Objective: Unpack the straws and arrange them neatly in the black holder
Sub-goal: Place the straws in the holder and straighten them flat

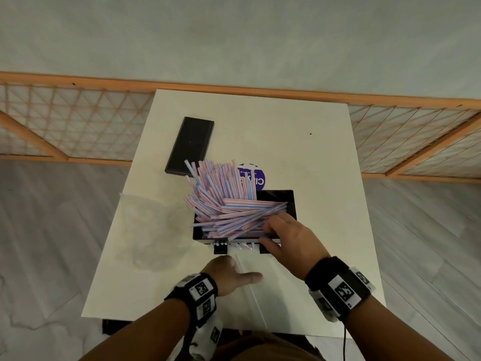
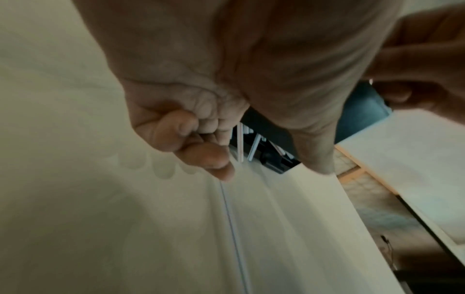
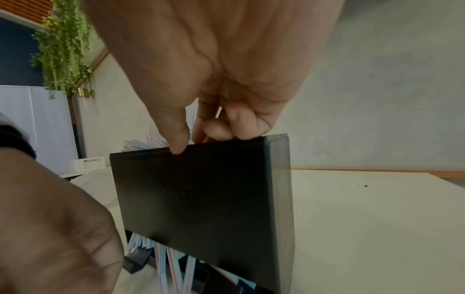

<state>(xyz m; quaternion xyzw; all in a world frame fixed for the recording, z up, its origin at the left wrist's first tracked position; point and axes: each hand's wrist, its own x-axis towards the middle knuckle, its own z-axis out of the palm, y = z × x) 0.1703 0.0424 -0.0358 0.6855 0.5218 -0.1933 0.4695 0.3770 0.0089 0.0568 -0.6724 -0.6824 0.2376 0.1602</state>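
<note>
Left hand point(image 1: 229, 274): positioned at the near part of the white tabletop point(image 1: 325, 165), fingers curled inward, holding nothing visible, thumb extended to the right. Right hand point(image 1: 289, 237): grips the near top edge of the black holder point(image 1: 279, 198), thumb on the front wall, fingers curled inside against the straws point(image 1: 229, 204). The striped straws fill the holder in a disordered pile, many protruding up and left. A black lid point(image 1: 191, 145) lies flat farther back on the tabletop.
</note>
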